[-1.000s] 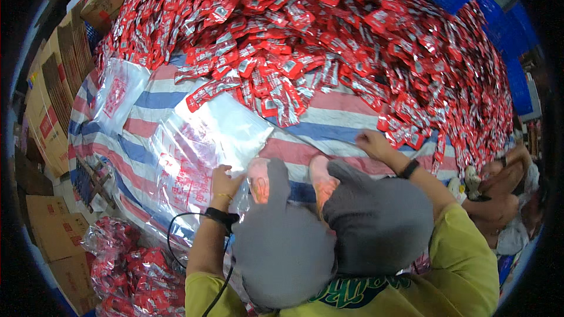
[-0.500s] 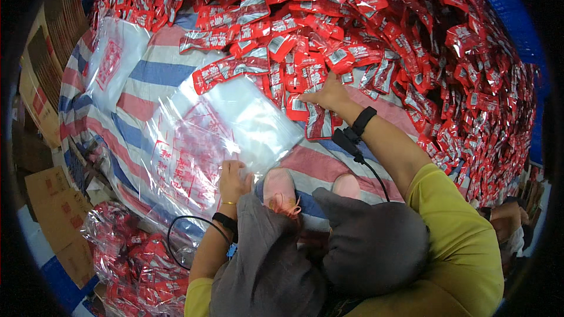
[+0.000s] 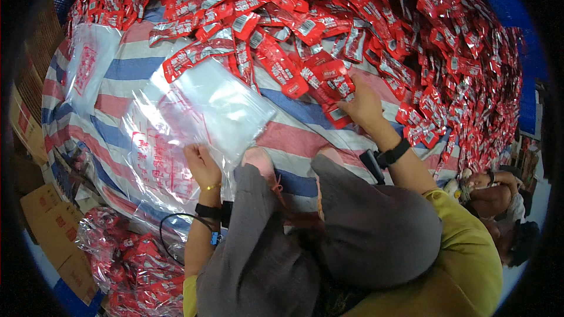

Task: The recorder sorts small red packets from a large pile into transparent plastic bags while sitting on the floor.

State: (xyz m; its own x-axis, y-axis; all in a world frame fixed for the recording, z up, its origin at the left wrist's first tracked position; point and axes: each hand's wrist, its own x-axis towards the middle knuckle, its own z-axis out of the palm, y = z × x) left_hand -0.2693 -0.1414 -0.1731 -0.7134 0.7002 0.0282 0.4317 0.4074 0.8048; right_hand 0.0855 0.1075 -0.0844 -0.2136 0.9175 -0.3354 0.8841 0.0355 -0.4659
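Observation:
My right hand [image 3: 365,107] has its thumb and fingers closed around a few overlapping red snack packets [image 3: 326,77], at the near edge of a large heap. My left hand [image 3: 202,165] is curled at the near edge of a stack of clear plastic bags [image 3: 235,103] with red print. Its fingers seem to pinch the film of the top bag, though the fingertips are partly hidden. A single red packet [image 3: 191,60] lies across the far end of the bags. Another packet [image 3: 279,67] rests on the striped sheet left of my right hand.
The heap of red packets [image 3: 470,70] fills the far and right side on a striped sheet [image 3: 294,141]. Another clear bag [image 3: 88,70] lies at far left. Filled bags [image 3: 138,264] and cardboard boxes [image 3: 56,223] stand near left. Another person [image 3: 496,196] sits at right.
My right hand has drawn back toward me and right, pulling red packets away from the heap. My left hand stays at the bags, its fingers more curled. The view has shifted slightly.

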